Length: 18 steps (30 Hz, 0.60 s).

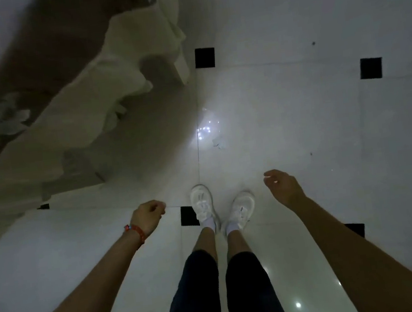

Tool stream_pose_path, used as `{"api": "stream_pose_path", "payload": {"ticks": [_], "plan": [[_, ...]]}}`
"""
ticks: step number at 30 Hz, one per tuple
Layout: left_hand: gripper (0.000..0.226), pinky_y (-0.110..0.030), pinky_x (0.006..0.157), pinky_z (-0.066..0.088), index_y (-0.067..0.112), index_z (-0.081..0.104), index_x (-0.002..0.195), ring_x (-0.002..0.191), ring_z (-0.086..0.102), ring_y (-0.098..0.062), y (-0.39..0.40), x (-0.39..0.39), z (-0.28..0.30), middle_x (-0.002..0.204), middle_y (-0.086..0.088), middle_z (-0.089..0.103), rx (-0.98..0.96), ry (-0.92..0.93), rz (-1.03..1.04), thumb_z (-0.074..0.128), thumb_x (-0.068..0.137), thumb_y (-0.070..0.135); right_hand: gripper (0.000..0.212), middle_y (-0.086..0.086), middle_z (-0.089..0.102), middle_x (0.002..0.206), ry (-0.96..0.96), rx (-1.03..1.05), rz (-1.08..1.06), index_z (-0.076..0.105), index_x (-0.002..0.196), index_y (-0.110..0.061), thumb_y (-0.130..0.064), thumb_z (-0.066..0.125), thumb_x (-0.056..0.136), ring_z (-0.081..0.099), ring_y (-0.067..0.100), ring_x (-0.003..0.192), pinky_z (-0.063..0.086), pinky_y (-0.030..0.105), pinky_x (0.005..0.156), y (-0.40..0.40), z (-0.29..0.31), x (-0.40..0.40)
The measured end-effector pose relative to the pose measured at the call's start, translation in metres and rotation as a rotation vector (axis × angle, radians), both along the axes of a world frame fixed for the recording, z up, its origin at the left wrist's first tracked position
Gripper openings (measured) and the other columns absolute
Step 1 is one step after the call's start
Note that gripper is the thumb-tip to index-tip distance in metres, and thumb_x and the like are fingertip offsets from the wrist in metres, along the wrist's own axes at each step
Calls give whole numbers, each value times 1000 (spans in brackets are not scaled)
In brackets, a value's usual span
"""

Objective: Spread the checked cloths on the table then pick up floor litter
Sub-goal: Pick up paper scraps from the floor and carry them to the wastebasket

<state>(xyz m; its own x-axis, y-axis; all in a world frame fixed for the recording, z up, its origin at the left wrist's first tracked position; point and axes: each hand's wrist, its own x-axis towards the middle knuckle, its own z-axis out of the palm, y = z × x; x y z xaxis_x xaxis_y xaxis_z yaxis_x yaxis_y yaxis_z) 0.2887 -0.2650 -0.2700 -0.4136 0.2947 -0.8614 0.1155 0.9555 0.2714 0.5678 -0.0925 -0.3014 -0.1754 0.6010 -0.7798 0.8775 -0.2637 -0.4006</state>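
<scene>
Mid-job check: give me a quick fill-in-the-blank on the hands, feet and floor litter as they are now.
1. The red bracelet sits on the ____ wrist.
2. Both shoes are ____ in colour.
3. The small litter scrap lies on the ____.
4. The inset squares in the floor tiles are ____.

Missing words: left; white; floor; black.

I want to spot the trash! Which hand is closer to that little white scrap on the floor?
Right hand. It hangs just below-right of the scrap; the left hand is farther, below-left of it.
</scene>
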Motion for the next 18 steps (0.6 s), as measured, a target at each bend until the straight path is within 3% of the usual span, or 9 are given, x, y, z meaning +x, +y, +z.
{"api": "stream_pose_path", "payload": {"ticks": [3, 11, 18], "plan": [[25, -31, 95, 42, 6, 65, 105, 107, 59, -31, 16, -3, -68, 114, -15, 66, -2, 32, -69, 49, 93, 20, 26, 14, 68, 113, 9, -6, 53, 62, 115, -11, -18, 52, 92, 62, 28, 105, 43, 26, 88, 16, -75, -24], [27, -32, 97, 42, 5, 64, 110, 109, 57, -32, 37, -17, -261, 115, -17, 65, -18, 45, -175, 50, 92, 19, 38, 11, 50, 136, -25, -20, 357, 43, 133, -18, -25, 40, 96, 48, 28, 124, 39, 39, 102, 30, -296, -82], [25, -19, 85, 38, 9, 65, 107, 110, 57, -27, 23, -33, -381, 115, -14, 66, -91, 39, -235, 48, 93, 20, 53, 4, 16, 156, -41, 263, 550, 29, 142, -22, -13, 45, 92, 25, 32, 138, 34, 47, 105, 54, -432, -129]]}}
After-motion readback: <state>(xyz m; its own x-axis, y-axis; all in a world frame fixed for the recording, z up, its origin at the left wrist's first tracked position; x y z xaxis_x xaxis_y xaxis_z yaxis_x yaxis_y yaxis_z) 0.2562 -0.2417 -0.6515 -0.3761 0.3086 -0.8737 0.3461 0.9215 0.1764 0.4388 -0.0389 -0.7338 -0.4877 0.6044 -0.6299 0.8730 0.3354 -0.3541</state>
